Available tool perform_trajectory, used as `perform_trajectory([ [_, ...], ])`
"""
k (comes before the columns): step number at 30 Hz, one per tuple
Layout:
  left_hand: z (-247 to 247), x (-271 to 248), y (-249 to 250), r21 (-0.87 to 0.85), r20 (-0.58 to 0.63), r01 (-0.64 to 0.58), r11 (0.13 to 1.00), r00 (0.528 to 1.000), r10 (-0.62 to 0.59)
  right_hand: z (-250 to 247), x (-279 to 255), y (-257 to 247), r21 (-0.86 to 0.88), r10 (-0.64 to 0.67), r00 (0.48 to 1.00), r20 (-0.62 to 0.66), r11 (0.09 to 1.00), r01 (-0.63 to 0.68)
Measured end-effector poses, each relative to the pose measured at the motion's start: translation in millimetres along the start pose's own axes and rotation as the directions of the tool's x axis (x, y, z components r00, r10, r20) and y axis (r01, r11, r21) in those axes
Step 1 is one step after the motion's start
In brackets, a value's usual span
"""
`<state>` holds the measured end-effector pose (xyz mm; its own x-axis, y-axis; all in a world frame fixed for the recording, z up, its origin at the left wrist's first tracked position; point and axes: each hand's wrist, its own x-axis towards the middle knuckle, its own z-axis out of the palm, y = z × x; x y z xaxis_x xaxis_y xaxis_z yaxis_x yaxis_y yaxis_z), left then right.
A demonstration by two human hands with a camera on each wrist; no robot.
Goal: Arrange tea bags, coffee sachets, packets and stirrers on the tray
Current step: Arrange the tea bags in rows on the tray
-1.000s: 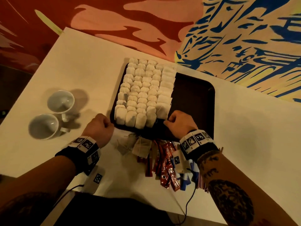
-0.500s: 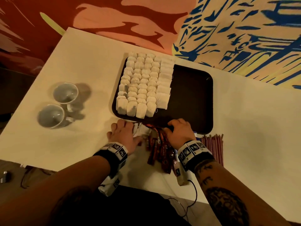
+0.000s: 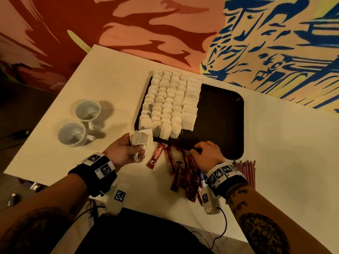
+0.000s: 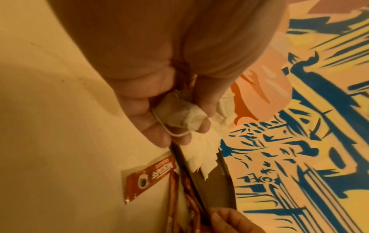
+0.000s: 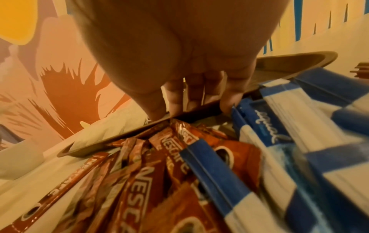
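Tea bags in hand: a small bunch of tea bags (image 3: pixel 142 138) with white string, raised just off the near left corner of the tray.
Left hand: the left hand (image 3: pixel 123 153) pinches the bunch between thumb and curled fingers (image 4: pixel 151 126).
Tray: a dark tray (image 3: pixel 222 114) on a white table (image 3: pixel 110 85); rows of tea bags (image 3: pixel 167 103) fill its left half, the right half is bare.
Right hand: the right hand (image 3: pixel 208 154) rests on the tray's near rim, fingertips (image 5: pixel 175 108) bent over the edge; probably gripping it, though the hold is partly hidden.
Coffee sachets: red coffee sachets (image 3: pixel 180 171) lie fanned on the table just in front of the tray, under the right hand.
Packets: blue and white packets (image 5: pixel 299 134) beside the sachets.
Stirrers: red stirrers (image 3: pixel 245 169) on the table, right of that wrist.
Cups: two cups (image 3: pixel 80 123) stand well left of the tray.
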<state>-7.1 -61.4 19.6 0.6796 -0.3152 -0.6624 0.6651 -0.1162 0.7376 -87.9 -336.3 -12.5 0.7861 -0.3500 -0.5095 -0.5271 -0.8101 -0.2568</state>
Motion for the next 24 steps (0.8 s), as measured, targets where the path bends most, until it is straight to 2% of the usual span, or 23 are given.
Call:
perform_trajectory([
  [2,6,-6,6,-0.053,0.042,-0.027,0.998,0.999,0.03,-3,2,0,0.013,-0.004,1.0,0.017,1.0,0.004],
  [4,12,-10,14,-0.031,0.097,-0.045,0.999,0.994,0.048,-10,0,-3,0.051,-0.014,0.999,0.031,0.999,0.012],
  [7,26,-15,29,0.023,0.175,-0.073,0.997,0.982,0.068,-26,-8,-15,0.157,-0.111,0.993,-0.031,0.981,0.114],
  [9,38,-16,39,0.023,0.202,-0.083,0.996,0.976,0.077,-41,-20,-30,0.338,-0.215,0.971,-0.103,0.911,0.237],
  [11,49,-16,47,0.05,0.209,-0.099,0.994,0.974,0.086,-57,-35,-47,0.526,-0.315,0.939,-0.134,0.781,0.337],
  [13,61,-15,53,0.077,0.219,-0.118,0.99,0.971,0.099,-67,-45,-59,0.594,-0.376,0.912,-0.161,0.702,0.394],
  [18,76,-11,56,0.074,0.281,-0.146,0.987,0.952,0.12,-65,-43,-66,0.589,-0.348,0.897,-0.275,0.677,0.443],
  [20,79,-10,55,0.023,0.314,-0.147,0.989,0.94,0.132,-67,-43,-63,0.563,-0.333,0.899,-0.284,0.701,0.437],
  [22,81,-7,55,0.043,0.273,-0.187,0.981,0.947,0.168,-70,-44,-60,0.566,-0.328,0.907,-0.263,0.709,0.421],
  [24,84,-4,55,0.066,0.216,-0.247,0.967,0.949,0.228,-70,-44,-56,0.625,-0.308,0.923,-0.232,0.68,0.384],
])
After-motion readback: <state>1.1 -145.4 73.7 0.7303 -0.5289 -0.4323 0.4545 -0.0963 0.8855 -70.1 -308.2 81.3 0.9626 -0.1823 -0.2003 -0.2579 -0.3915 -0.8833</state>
